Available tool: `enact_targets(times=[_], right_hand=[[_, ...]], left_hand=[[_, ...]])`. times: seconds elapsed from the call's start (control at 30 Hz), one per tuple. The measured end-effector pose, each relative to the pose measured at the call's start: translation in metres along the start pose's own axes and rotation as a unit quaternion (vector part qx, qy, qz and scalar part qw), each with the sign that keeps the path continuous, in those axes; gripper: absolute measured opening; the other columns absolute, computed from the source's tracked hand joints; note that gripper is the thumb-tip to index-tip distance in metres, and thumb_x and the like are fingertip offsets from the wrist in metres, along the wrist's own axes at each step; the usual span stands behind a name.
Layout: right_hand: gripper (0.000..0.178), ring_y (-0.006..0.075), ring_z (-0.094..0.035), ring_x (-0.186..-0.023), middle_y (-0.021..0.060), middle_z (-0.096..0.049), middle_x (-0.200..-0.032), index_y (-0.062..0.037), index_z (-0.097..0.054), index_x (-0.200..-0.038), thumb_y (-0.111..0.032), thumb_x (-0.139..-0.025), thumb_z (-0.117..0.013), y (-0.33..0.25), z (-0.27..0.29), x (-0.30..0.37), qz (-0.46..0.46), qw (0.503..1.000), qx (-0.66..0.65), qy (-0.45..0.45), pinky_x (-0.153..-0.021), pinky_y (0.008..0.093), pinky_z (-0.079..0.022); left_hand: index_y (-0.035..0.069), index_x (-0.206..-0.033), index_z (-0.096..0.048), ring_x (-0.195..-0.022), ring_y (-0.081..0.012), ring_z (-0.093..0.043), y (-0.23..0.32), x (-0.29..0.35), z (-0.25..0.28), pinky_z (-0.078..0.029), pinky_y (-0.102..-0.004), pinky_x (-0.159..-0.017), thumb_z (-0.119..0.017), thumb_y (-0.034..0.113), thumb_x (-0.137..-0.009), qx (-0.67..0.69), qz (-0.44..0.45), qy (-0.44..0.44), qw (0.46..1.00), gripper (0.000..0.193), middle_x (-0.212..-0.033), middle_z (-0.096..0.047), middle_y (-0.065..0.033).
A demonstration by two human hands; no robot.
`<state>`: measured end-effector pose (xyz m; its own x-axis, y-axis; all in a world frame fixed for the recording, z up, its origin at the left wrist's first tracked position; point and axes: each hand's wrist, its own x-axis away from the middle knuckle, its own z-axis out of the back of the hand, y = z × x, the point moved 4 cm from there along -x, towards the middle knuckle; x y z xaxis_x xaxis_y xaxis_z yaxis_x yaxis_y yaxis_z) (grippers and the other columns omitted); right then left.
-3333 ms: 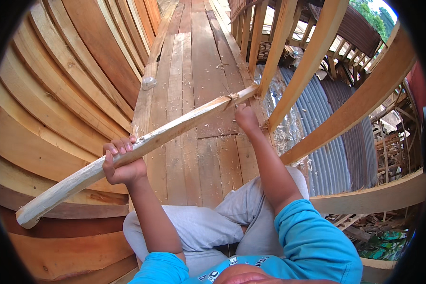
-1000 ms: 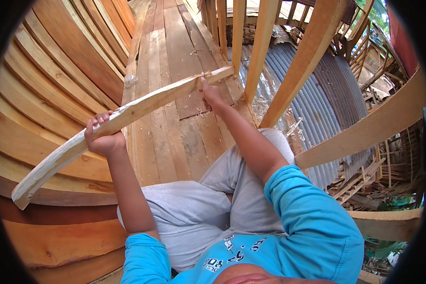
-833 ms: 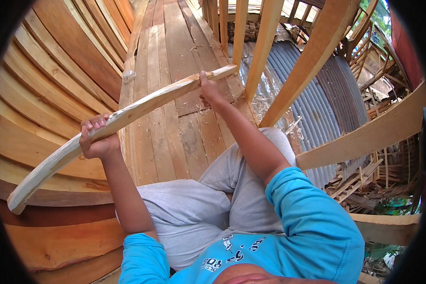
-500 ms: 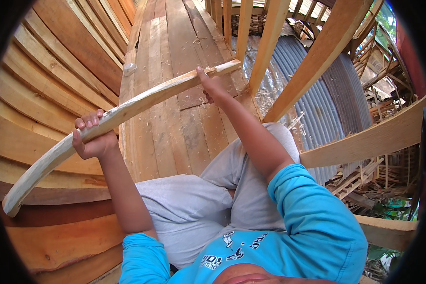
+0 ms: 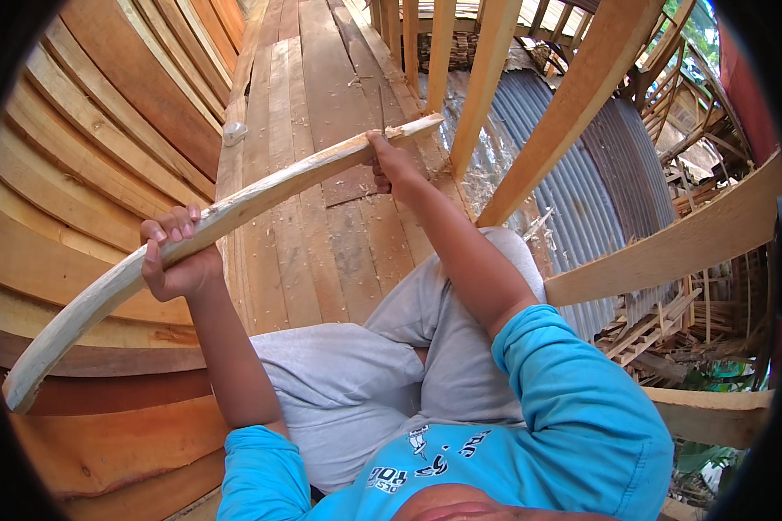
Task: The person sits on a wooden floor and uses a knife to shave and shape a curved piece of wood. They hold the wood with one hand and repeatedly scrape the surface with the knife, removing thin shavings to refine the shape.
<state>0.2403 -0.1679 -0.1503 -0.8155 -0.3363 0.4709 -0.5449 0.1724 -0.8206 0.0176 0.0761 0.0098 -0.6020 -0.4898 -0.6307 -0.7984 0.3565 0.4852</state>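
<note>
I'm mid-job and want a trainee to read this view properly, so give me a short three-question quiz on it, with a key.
1. True or false: the person's bare left hand grips the long, pale wooden pole.

2. Multiple choice: where are the grey corrugated metal sheets?
A) On the person's left
B) Beyond the upright pale wooden posts on the person's right
C) Under the person's legs

3. Fill in: the hand nearer the pole's upper-right end in the picture is the person's ____ hand.

Key:
1. True.
2. B.
3. Right: the bare right hand is close to that end.
</note>
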Motion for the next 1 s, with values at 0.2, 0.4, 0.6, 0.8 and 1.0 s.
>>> enact_targets(times=[0.2, 0.4, 0.6, 0.8, 1.0], right_hand=[[0.064, 0.0079, -0.023, -0.042, -0.0072, -0.025, -0.054, -0.0022, -0.053, -0.084, -0.066, -0.085, -0.059, -0.005, -0.013, 0.000, 0.040, 0.998, -0.006, -0.058, -0.041, 0.0273, -0.019], [0.064, 0.0082, -0.025, -0.043, -0.0070, -0.026, -0.054, -0.0008, -0.055, -0.087, -0.065, -0.084, -0.061, 0.017, -0.004, -0.032, 0.022, 1.000, 0.002, -0.016, -0.041, 0.0271, -0.020], [0.065, 0.0081, -0.025, -0.042, -0.0073, -0.025, -0.054, -0.0011, -0.056, -0.086, -0.066, -0.083, -0.062, 0.018, -0.003, -0.037, 0.022, 0.999, 0.018, 0.019, -0.041, 0.0274, -0.020], [0.061, 0.0084, -0.026, -0.041, -0.0066, -0.027, -0.053, -0.0024, -0.056, -0.085, -0.063, -0.086, -0.061, 0.021, -0.002, -0.041, 0.026, 1.000, 0.000, -0.010, -0.041, 0.0280, -0.022], [0.056, 0.0087, -0.030, -0.040, -0.0056, -0.031, -0.054, -0.0004, -0.058, -0.088, -0.057, -0.089, -0.061, 0.021, -0.004, -0.039, 0.038, 0.999, -0.019, -0.019, -0.039, 0.0288, -0.024]], left_hand=[[0.013, -0.078, -0.052, -0.068, -0.0148, -0.046, 0.016, -0.003, 0.005, -0.038, -0.0362, -0.080, -0.058, 0.027, -0.075, -0.006, -0.027, -0.017, 0.999, 0.015, -0.067, -0.047, -0.0006], [0.014, -0.075, -0.049, -0.071, -0.0162, -0.046, -0.019, 0.005, 0.032, -0.039, -0.0378, -0.083, -0.059, 0.027, -0.073, -0.028, 0.010, 0.065, 0.997, 0.016, -0.068, -0.043, -0.0011], [0.013, -0.081, -0.050, -0.081, -0.0188, -0.050, -0.020, 0.006, 0.039, -0.041, -0.0419, -0.091, -0.058, 0.028, -0.077, -0.038, 0.015, 0.026, 0.999, 0.018, -0.078, -0.047, -0.0032], [0.006, -0.099, -0.060, -0.116, -0.0333, -0.052, -0.013, 0.001, 0.035, -0.050, -0.0475, -0.096, -0.060, 0.028, -0.080, -0.180, 0.012, -0.066, 0.981, 0.029, -0.116, -0.054, -0.0175], [0.011, -0.098, -0.065, -0.128, -0.0337, -0.042, 0.002, -0.006, 0.035, -0.030, -0.0575, -0.112, -0.062, 0.017, -0.080, -0.239, 0.031, -0.222, 0.945, 0.019, -0.124, -0.053, -0.0149]])
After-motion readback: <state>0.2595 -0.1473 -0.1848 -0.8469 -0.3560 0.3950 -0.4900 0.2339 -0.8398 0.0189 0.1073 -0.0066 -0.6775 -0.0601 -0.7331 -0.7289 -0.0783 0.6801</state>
